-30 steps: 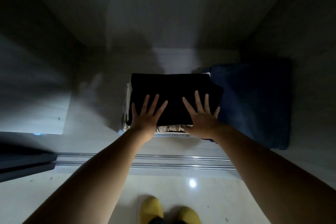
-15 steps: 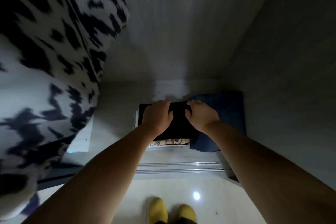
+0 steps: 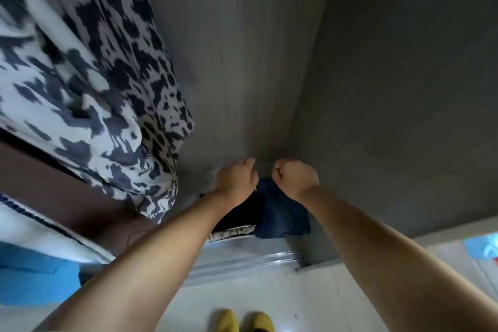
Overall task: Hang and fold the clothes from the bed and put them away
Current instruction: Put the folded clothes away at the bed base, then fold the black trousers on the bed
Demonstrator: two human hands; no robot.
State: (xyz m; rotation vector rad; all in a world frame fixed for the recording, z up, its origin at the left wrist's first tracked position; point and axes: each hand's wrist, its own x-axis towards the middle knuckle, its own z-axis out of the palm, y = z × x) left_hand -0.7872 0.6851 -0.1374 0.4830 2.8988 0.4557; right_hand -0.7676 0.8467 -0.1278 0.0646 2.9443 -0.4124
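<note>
1. Both of my hands have lifted off the folded stack since a second ago, when they lay flat with spread fingers on the black garment; now they hang above it with fingers curled in.
2. My left hand [image 3: 237, 179] is closed into a loose fist and holds nothing that I can see; its knuckles point toward the grey back wall of the wardrobe [image 3: 242, 62].
3. My right hand [image 3: 295, 178] is curled tighter, also with nothing in it, just beside the left one and apart from it by a narrow gap.
4. Below my left wrist lies the folded black garment [image 3: 242, 214], on top of a cream patterned folded cloth [image 3: 233, 233] whose front edge shows under it.
5. Touching that stack on its right is the folded dark blue garment [image 3: 283, 215], partly under my right wrist; both sit on the pale wardrobe floor [image 3: 242, 248] near the right side wall.
6. My view has tipped up compared with before, so a hanging white fabric with dark blue blotches [image 3: 80, 75] now fills the upper left, and the clothes look far smaller and lower.
7. A metal sliding-door track [image 3: 242, 264] runs along the wardrobe's front edge, and my two yellow slippers [image 3: 245, 321] stand on the glossy white floor tiles [image 3: 310, 302] at the bottom.
</note>
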